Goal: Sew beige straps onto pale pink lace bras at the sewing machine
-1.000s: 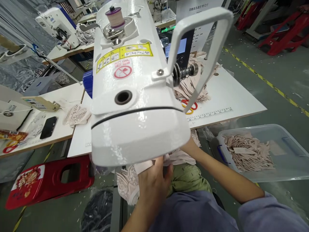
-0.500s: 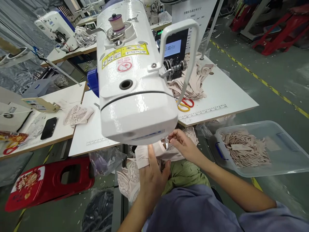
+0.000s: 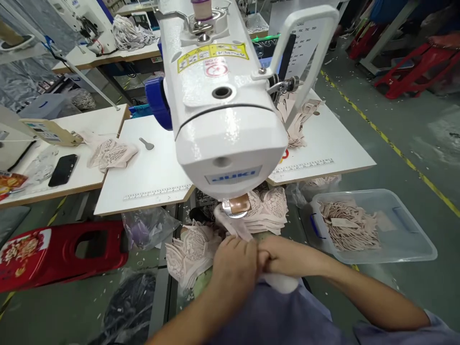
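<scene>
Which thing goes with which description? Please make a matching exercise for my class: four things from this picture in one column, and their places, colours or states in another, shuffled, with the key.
Column 1
1. Phone
2. Bin
3. Machine
4. Strip

Column 2
A. White, with a JUKI label on its front
B. Pale, held in the left hand
C. Black, lying on the left table
D. See-through, with pale pieces inside

Pairs: 1-C, 2-D, 3-A, 4-B
</scene>
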Demonstrator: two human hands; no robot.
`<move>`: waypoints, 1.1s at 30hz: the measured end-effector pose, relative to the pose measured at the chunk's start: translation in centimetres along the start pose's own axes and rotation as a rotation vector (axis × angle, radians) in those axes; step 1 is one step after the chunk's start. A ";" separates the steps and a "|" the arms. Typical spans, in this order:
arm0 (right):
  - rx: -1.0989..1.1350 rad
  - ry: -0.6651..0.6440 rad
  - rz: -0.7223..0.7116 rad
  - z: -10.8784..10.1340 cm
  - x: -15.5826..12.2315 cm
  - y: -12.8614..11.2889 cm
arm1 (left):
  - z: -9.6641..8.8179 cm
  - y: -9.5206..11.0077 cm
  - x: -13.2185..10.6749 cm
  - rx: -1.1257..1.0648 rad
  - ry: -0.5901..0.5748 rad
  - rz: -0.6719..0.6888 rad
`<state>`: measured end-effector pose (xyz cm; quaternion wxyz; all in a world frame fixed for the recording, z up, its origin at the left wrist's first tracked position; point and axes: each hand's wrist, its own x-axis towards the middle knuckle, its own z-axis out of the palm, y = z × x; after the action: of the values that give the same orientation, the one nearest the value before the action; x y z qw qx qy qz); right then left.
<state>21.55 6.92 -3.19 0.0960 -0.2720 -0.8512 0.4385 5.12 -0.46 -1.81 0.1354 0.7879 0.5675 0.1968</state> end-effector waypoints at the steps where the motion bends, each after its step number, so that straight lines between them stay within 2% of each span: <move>1: -0.152 0.012 0.006 0.3 0.4 0.1 | 0.3 -0.8 0.4 -0.094 -0.084 -0.164; 3: -0.422 0.106 0.026 0.9 1.1 0.5 | 0.9 -2.5 1.0 -0.416 -0.251 -0.447; 4: -0.518 0.176 0.019 1.1 1.4 0.8 | 1.2 -3.3 1.3 -0.622 -0.318 -0.536; 6: -0.579 0.264 -0.058 1.5 1.8 1.6 | 1.4 -4.3 1.7 -1.020 -0.397 -0.617; 8: -0.524 0.344 -0.146 1.5 1.9 2.1 | 1.4 -4.8 1.9 -1.251 -0.391 -0.653; 10: -0.412 0.478 -0.151 1.4 1.7 2.2 | 1.1 -4.9 1.8 -1.349 -0.328 -0.671; 13: -0.238 0.667 -0.047 1.4 1.4 1.6 | 0.6 -4.6 1.4 -1.278 -0.200 -0.600; 15: -0.192 0.650 -0.006 1.6 1.5 1.2 | 0.3 -4.4 1.3 -1.173 -0.136 -0.555; 18: -0.217 0.575 0.001 2.0 1.8 1.1 | 0.1 -4.1 1.2 -1.019 -0.097 -0.584; 21: -0.265 0.613 -0.027 2.6 1.9 1.2 | 0.5 -3.7 1.4 -0.950 -0.087 -0.613; 25: -0.317 0.714 -0.132 3.8 1.7 1.4 | 1.0 -3.4 1.6 -0.854 -0.034 -0.615; 27: -0.345 0.677 -0.206 3.9 1.7 2.1 | 1.0 -3.6 1.5 -0.768 0.014 -0.614; 29: -0.345 0.560 -0.228 2.7 2.0 3.5 | 0.6 -4.2 1.4 -0.719 0.028 -0.622; 30: -0.346 0.519 -0.184 1.4 2.4 4.4 | 0.3 -4.5 1.3 -0.709 0.020 -0.632; 31: -0.360 0.500 -0.101 -0.4 2.9 5.5 | 0.0 -4.8 1.2 -0.709 0.007 -0.644; 33: -0.480 0.577 0.214 -4.7 4.5 7.5 | -0.5 -5.2 1.0 -0.727 -0.023 -0.656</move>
<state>22.49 16.13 -6.74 0.2185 -0.4862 -0.8344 0.1402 0.77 2.14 -3.53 0.4627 0.4716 0.6788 0.3205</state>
